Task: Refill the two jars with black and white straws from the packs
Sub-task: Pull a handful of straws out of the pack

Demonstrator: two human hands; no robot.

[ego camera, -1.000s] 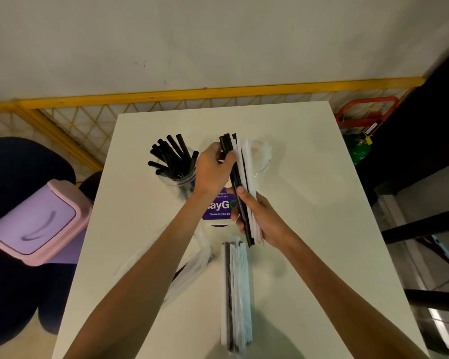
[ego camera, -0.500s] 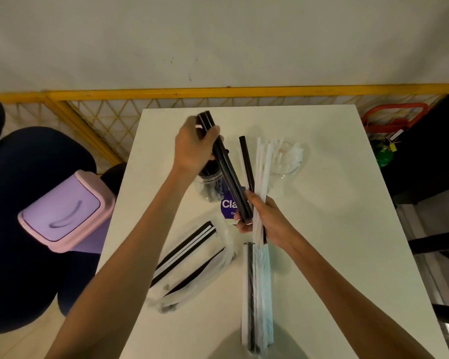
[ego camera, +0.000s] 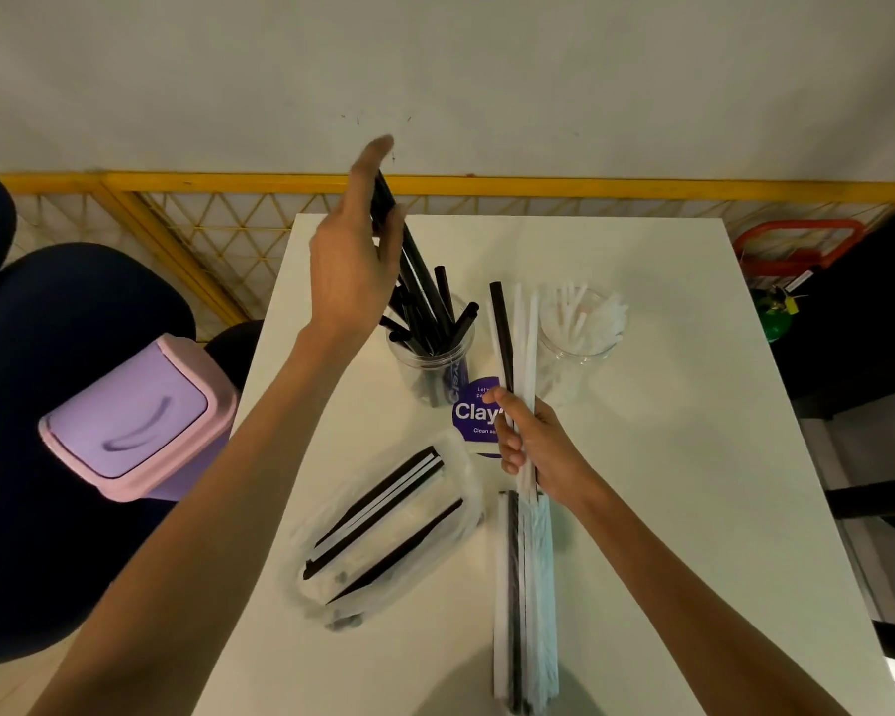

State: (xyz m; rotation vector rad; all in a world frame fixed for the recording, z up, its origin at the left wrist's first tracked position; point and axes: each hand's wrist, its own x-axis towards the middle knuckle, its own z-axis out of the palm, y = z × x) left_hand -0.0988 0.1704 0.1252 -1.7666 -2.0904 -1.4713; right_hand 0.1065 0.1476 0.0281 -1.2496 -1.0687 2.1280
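Black straws point(ego camera: 418, 279) are what the left hand point(ego camera: 355, 261) has hold of, pinched between thumb and fingers near their top ends, the fingers fairly straight; the hand is raised over the far left of the table point(ego camera: 693, 457).

From the head camera, the only view: half a second back those straws slanted from that hand down toward the right hand, their lower ends outside any jar; now they stand steeper and their lower ends sit inside the left jar point(ego camera: 425, 374), among the black ones already there; so I'd judge this batch is as good as delivered and only needs letting go.

The right hand point(ego camera: 536, 447) has kept its place, clamped round a bundle point(ego camera: 527, 354) of white straws with one black straw point(ego camera: 501, 333) at its left edge; the bundle points away between the two jars, and the right jar point(ego camera: 580, 348), holding white straws, is just beside its far end; that lone black one still wants sorting out, I'd say.

Nearer, a flat pack point(ego camera: 525, 586) lies lengthwise below the right wrist; an opened bag point(ego camera: 383, 527) with a few black and white straws lies to its left.
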